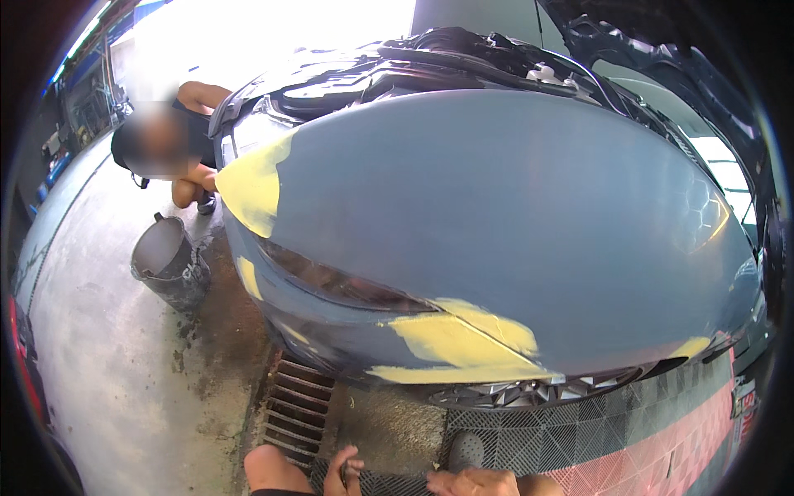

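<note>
Low in the view, my left hand (343, 471) is raised between my knees with its fingers apart and nothing visible in it. To its right, my right hand (475, 482) shows its back, fingers stretched out toward the left; its lower part is cut off by the frame. Neither touches the car. Just beyond them is a car front fender (513, 215) in dull grey, with yellow filler patches (463, 335) along its lower edge and another yellow patch (255, 186) at its far left end. A dark headlight opening (347, 281) lies between these patches.
A dark bucket (175, 277) stands on wet concrete at left. Another person (186, 136) crouches by the car's far left corner. A metal floor grate (299, 405) lies before me, beside grey and red floor tiles (595, 442). The raised hood (662, 54) overhangs the engine bay (447, 62).
</note>
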`<action>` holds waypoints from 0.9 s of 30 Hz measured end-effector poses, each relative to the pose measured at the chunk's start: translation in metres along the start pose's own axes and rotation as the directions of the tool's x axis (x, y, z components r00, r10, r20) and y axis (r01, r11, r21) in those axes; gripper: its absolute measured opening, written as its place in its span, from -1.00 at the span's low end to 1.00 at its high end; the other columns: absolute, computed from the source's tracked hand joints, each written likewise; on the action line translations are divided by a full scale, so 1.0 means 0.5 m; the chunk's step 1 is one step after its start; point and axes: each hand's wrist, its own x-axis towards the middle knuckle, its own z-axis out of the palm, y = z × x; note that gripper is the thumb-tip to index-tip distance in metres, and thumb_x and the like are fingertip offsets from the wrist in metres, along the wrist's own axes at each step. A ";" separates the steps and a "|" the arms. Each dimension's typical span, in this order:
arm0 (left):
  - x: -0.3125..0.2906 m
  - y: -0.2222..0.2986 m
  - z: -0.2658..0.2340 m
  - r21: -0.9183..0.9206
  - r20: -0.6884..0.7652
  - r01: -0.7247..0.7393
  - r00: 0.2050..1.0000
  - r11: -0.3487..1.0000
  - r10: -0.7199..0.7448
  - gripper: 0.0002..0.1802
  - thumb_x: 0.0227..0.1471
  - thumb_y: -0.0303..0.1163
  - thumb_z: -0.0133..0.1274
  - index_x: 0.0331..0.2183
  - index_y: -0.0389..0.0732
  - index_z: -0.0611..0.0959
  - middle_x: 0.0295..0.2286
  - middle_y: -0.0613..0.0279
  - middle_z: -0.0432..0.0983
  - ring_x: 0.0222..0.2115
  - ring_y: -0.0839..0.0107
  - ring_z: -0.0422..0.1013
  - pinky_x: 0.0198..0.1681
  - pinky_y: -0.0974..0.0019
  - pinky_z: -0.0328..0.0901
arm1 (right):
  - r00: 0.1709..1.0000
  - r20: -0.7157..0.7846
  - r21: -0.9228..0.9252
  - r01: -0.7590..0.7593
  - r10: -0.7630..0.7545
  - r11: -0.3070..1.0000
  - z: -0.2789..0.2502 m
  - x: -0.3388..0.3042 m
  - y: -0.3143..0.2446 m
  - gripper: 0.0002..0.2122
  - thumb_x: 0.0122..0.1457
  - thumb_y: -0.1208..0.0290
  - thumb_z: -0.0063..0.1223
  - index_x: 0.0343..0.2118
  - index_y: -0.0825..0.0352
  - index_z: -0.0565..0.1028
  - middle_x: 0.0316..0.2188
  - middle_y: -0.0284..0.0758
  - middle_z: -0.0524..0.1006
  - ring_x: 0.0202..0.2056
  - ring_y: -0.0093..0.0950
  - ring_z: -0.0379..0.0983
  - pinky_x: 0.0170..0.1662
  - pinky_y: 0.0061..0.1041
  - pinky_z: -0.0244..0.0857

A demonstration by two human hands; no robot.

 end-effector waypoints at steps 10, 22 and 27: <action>-0.059 0.051 -0.014 0.118 0.066 0.128 0.988 0.985 -0.136 -0.52 0.24 -0.38 0.27 0.16 -0.12 0.55 -0.03 0.21 0.40 -0.10 0.31 0.38 0.02 0.20 0.35 | 0.994 0.031 0.028 0.107 -0.108 0.994 -0.002 0.036 -0.009 -0.71 0.12 0.61 0.20 -0.06 0.33 0.62 -0.18 -0.04 0.65 -0.17 0.01 0.62 -0.24 -0.10 0.48; 0.191 0.351 -0.040 0.375 -0.013 -0.818 0.466 0.437 0.884 -0.48 0.04 -0.69 0.31 0.09 -0.31 0.69 0.00 -0.13 0.61 -0.12 -0.05 0.62 -0.07 0.09 0.55 | 0.951 -0.249 -0.107 0.161 -0.183 0.981 0.102 0.097 0.049 -0.67 0.12 0.74 0.14 -0.05 0.36 0.64 -0.07 -0.20 0.71 -0.21 -0.21 0.74 -0.28 -0.36 0.68; 0.220 0.469 -0.046 0.481 0.207 -0.832 0.414 0.276 0.886 -0.29 0.20 -0.18 0.22 0.22 -0.45 0.51 0.13 -0.20 0.41 0.06 -0.10 0.41 0.14 -0.11 0.36 | 0.952 -0.218 -0.179 0.179 -0.216 0.967 0.119 0.108 0.033 -0.71 0.13 0.70 0.15 -0.08 0.34 0.66 -0.10 -0.25 0.71 -0.25 -0.24 0.73 -0.28 -0.34 0.65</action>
